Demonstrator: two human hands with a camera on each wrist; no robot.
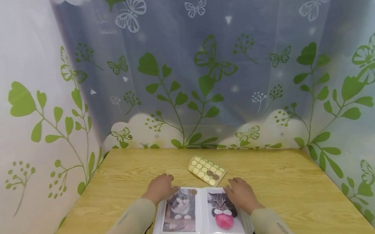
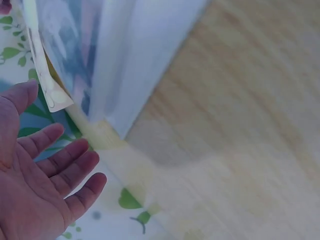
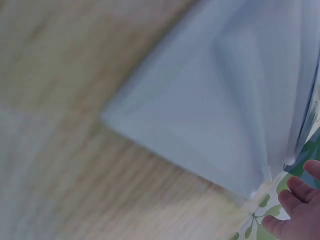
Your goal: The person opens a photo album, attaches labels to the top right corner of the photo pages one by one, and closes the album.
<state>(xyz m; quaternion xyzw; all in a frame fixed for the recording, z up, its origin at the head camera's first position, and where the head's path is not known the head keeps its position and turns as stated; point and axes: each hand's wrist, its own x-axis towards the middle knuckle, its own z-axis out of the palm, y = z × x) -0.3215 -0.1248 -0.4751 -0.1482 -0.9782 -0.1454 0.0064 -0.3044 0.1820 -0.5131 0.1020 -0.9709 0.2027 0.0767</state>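
Observation:
A photo album (image 1: pixel 201 210) lies spread on the table. Its left page shows a photo of a grey and white cat (image 1: pixel 181 208), with a small round brown sticker (image 1: pixel 193 192) at the upper right corner. On the right page is a photo of a tabby cat with a pink ball (image 1: pixel 224 221). My left hand (image 1: pixel 158 188) is at the album's upper left corner, fingers relaxed and apart in the left wrist view. At the upper right edge is my right hand (image 1: pixel 242 195), its fingers loosely extended. Neither hand visibly grips anything.
Just behind the album lies a sheet of round yellow stickers (image 1: pixel 199 165), with two darker brown circles on it. The wooden table (image 1: pixel 128 168) meets a curtain (image 1: pixel 178 95) printed with green leaves and butterflies at the back and both sides.

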